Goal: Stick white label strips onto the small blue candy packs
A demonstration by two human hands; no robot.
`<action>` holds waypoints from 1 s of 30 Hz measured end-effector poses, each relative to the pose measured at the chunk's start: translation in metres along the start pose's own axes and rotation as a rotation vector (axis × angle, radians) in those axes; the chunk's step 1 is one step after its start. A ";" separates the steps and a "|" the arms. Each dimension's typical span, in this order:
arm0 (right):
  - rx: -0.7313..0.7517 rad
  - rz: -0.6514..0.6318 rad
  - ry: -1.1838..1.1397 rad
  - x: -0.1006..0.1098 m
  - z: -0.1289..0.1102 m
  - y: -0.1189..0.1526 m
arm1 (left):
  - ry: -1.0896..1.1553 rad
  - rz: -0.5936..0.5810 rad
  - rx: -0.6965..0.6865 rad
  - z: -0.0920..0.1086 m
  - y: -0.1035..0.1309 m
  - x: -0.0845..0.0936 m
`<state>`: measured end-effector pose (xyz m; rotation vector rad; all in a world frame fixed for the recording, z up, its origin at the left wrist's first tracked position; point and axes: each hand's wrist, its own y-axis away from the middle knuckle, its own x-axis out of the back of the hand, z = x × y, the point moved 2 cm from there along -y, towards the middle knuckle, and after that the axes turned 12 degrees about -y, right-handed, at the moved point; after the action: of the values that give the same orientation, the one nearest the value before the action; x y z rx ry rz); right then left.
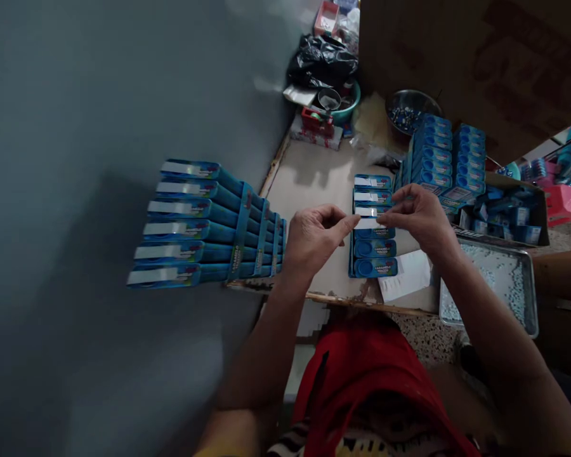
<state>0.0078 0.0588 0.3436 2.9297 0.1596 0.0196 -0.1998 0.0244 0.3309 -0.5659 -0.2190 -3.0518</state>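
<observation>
Between my two hands a short white paper strip (369,223) spans one box in a row of blue cartons (375,248) lettered "Caramelo Macizo". My left hand (316,238) pinches the strip's left end between thumb and finger. Its right end is in the pinch of my right hand (421,219). Whether the strip is pressed down on the box or just above it, I cannot tell. Boxes farther back in this row bear similar white strips; the nearest ones show bare oval windows. A stack of blue cartons (209,222) with white strips on their ends stands to the left.
More blue cartons (435,152) are stacked at the back right, by a metal bowl (412,101) of small wrapped pieces. A red tape dispenser (318,120) sits at the back. White paper (406,276) and a metal tray (488,279) of small pale pieces lie right. A wall (76,127) borders the left.
</observation>
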 end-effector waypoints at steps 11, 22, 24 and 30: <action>0.139 0.066 0.395 -0.016 0.006 0.008 | 0.020 -0.097 0.104 -0.022 0.000 -0.002; 0.196 0.066 0.486 -0.017 0.012 0.010 | 0.173 -0.150 0.153 -0.046 -0.005 -0.014; 0.231 0.100 0.491 -0.011 0.016 0.010 | 0.234 -0.158 0.184 -0.056 -0.004 -0.020; 0.141 0.025 0.207 0.004 0.057 -0.007 | 0.447 0.018 0.313 -0.094 -0.002 -0.051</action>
<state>0.0128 0.0544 0.2859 3.0652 0.1624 0.3291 -0.1859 0.0135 0.2251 0.1297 -0.6462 -2.9345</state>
